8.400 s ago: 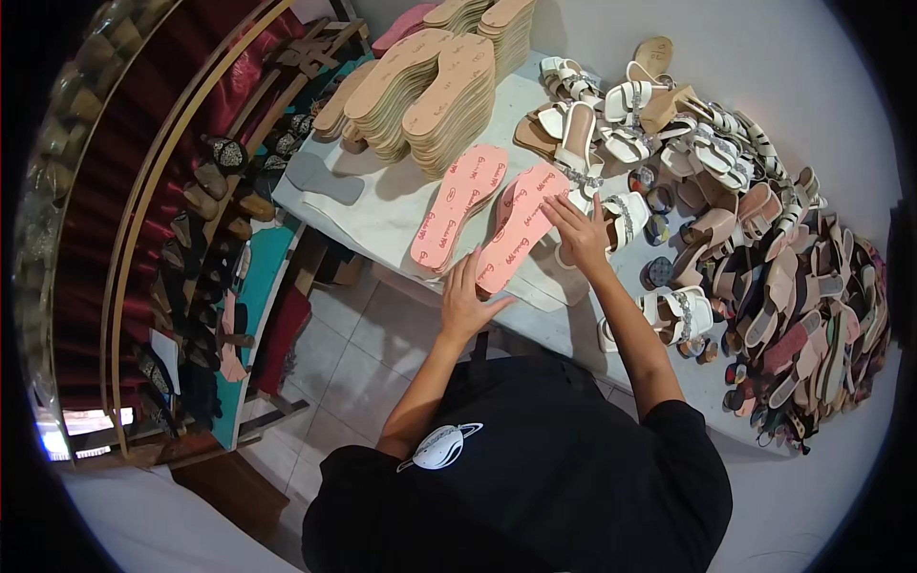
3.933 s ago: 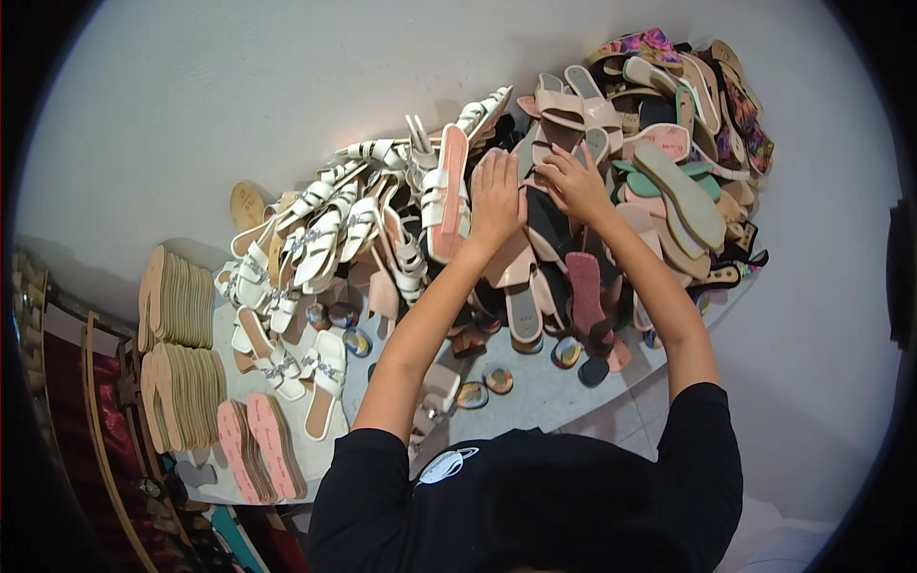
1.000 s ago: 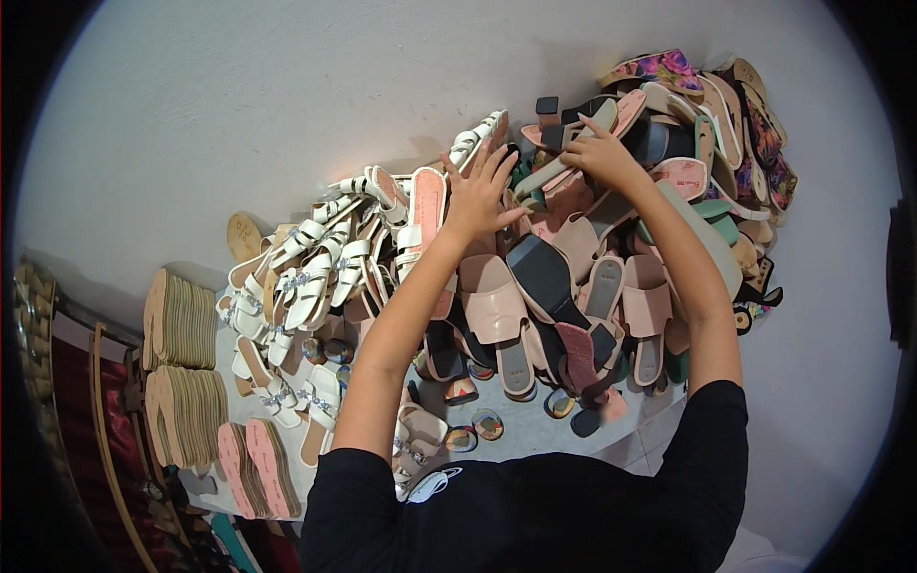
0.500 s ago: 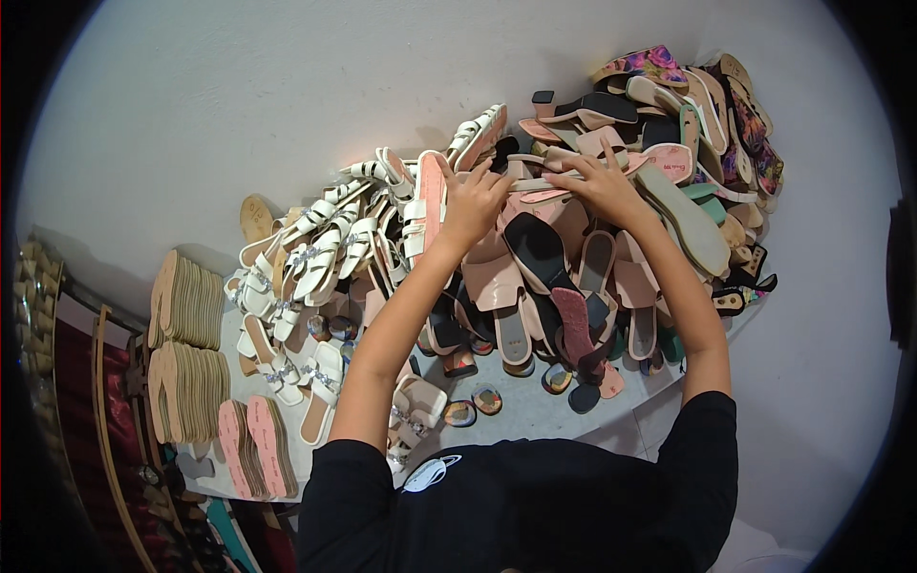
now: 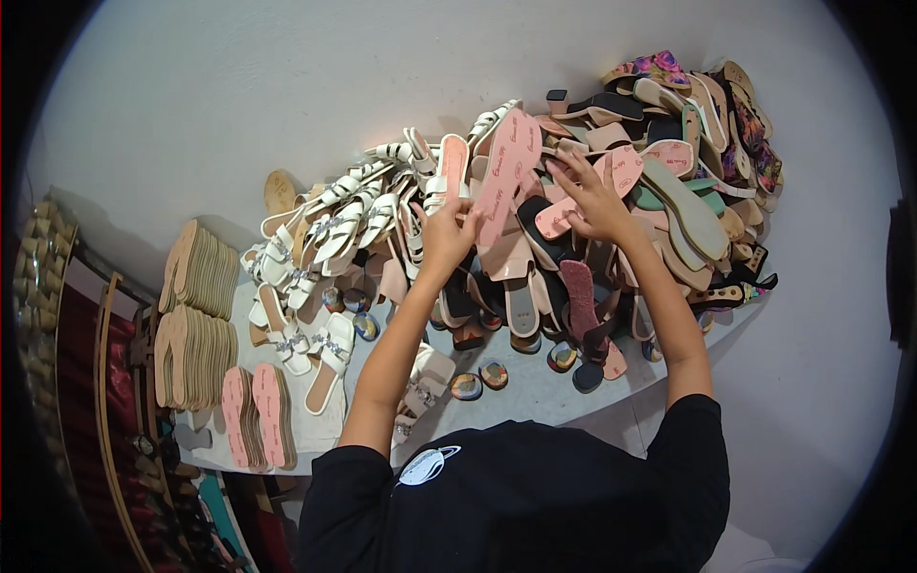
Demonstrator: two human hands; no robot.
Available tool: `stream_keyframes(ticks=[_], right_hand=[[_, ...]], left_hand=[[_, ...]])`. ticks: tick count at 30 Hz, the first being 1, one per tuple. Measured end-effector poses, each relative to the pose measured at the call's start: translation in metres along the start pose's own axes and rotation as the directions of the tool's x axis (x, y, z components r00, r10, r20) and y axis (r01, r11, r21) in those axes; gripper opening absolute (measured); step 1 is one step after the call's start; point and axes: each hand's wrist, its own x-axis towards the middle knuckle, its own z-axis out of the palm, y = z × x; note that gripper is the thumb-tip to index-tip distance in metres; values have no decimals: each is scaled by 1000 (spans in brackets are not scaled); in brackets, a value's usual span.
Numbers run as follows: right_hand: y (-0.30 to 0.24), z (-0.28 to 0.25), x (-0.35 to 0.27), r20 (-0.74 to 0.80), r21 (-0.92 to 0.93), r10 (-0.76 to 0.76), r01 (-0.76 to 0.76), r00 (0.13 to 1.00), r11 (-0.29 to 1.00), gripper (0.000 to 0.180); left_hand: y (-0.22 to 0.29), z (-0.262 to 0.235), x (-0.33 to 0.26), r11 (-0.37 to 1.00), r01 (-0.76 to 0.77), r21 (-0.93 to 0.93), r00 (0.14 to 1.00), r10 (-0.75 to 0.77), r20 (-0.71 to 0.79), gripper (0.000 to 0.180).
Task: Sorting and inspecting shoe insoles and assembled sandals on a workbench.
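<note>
My left hand (image 5: 447,237) is closed on the edge of a pink shoe insole (image 5: 510,162), tilted upright with its printed pink face showing. Over a second pink insole (image 5: 626,164) lies my right hand (image 5: 594,199), its fingers spread and hiding the insole's middle. Whether its palm presses on that insole I cannot make out. Both hands are above a heap of sandals. White strappy sandals (image 5: 355,227) lie beside my left hand, and a pale pink slide (image 5: 506,258) sits below the first insole.
Stacks of beige insoles (image 5: 196,358) and pink insoles (image 5: 275,415) stand on the left of the table (image 5: 521,382). Round patterned pieces (image 5: 494,373) lie near its front edge. Floral-patterned sandals (image 5: 659,67) top the heap's far right, against the wall (image 5: 287,86).
The pink insoles, seen edge-on between my hands before, are now apart with their faces showing. One has come up in my left hand; the other is under my right. The view has shifted slightly.
</note>
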Motion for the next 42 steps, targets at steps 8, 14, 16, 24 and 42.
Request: stream_keyframes(ticks=[8,14,16,24,42], right_hand=[[-49,52,13,-11,99,57,-56,998,993,60],[-87,92,5,375,-4,154,-164,914,986,67],[-89,93,6,410,-46,140,-133,901,990,69],[-150,97,-63,299,87,-123,101,946,991,78],[-201,40,-78,-97,668,133,-35,986,743,34]], left_hand=[[-21,17,-117,681,386,-623,922,-301,243,27],[-43,29,-163,551,536,-639,839,-429,334,26],[-36,20,-160,543,571,-616,819,-435,375,27],[-46,19,-159,409,655,-636,749,-466,471,28],[-30,-13,-182,354,583,-731,792,-451,412,29]])
